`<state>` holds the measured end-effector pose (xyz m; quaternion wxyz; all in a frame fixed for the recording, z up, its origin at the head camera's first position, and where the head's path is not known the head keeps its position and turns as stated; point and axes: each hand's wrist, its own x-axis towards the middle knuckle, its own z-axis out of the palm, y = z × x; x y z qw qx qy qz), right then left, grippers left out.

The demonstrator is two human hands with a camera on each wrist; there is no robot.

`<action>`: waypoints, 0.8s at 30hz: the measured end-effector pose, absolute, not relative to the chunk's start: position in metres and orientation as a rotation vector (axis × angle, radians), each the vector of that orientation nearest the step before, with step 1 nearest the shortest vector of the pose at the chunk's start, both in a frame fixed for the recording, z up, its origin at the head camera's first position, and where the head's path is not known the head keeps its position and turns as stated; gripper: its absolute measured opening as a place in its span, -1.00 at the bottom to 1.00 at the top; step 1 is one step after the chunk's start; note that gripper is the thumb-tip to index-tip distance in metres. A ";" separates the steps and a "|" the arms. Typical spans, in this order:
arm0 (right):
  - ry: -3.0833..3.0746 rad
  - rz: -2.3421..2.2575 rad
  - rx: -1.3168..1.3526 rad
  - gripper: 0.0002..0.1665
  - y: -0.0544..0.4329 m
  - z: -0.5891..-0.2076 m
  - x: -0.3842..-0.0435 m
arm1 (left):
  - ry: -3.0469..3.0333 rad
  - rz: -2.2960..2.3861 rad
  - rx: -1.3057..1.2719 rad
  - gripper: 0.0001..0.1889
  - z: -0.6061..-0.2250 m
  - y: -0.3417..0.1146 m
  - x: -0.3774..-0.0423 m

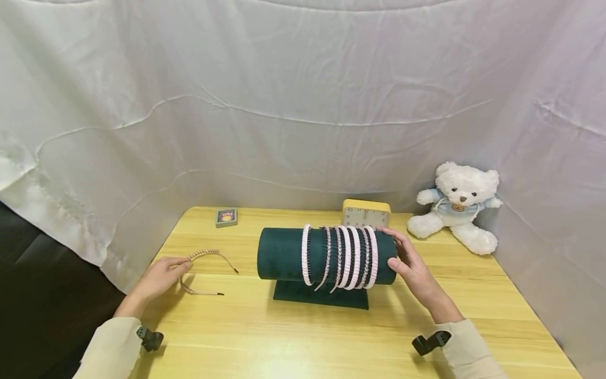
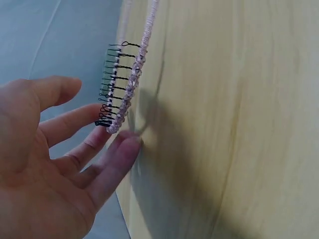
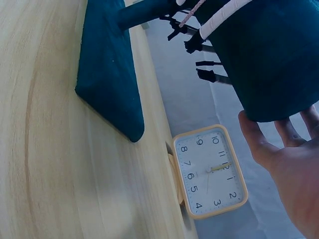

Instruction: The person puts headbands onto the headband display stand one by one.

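Observation:
At the table's left, my left hand (image 1: pixel 163 276) touches a thin pink braided headband (image 1: pixel 206 252) with its fingertips. In the left wrist view, the thumb of this hand (image 2: pixel 55 154) is apart from the band, whose black wire teeth face the fingers. A dark green velvet headband stand (image 1: pixel 281 255) carries several pale pink headbands (image 1: pixel 306 258) round its horizontal roll. My right hand (image 1: pixel 418 273) holds the right end of that roll, thumb at the front and fingers over the top. Seen from the right wrist, the fingers (image 3: pixel 256 142) lie against the roll's end.
Behind the stand is a yellow-framed clock (image 1: pixel 366 212), partly hidden by the roll. A white teddy bear (image 1: pixel 461 205) in a blue top sits at the back right. One small grey box (image 1: pixel 226 217) lies at the back left. Grey cloth (image 1: pixel 303 131) hangs around the wooden table (image 1: pixel 265 337).

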<state>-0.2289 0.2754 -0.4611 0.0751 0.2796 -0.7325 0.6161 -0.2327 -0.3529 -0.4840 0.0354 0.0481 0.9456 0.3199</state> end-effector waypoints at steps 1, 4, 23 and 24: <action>-2.196 1.852 0.841 -0.28 0.275 -0.461 -0.229 | 2.891 1.003 0.137 -0.44 -0.484 -0.353 -0.233; -2.208 1.855 0.836 -0.28 0.276 -0.462 -0.229 | 2.823 1.096 0.097 -0.42 -0.487 -0.353 -0.234; -2.211 1.832 0.831 -0.28 0.276 -0.462 -0.229 | 2.631 1.460 -0.045 -0.58 -0.495 -0.353 -0.228; -2.211 1.833 0.832 -0.28 0.276 -0.462 -0.229 | 2.605 1.484 -0.032 -0.58 -0.495 -0.353 -0.228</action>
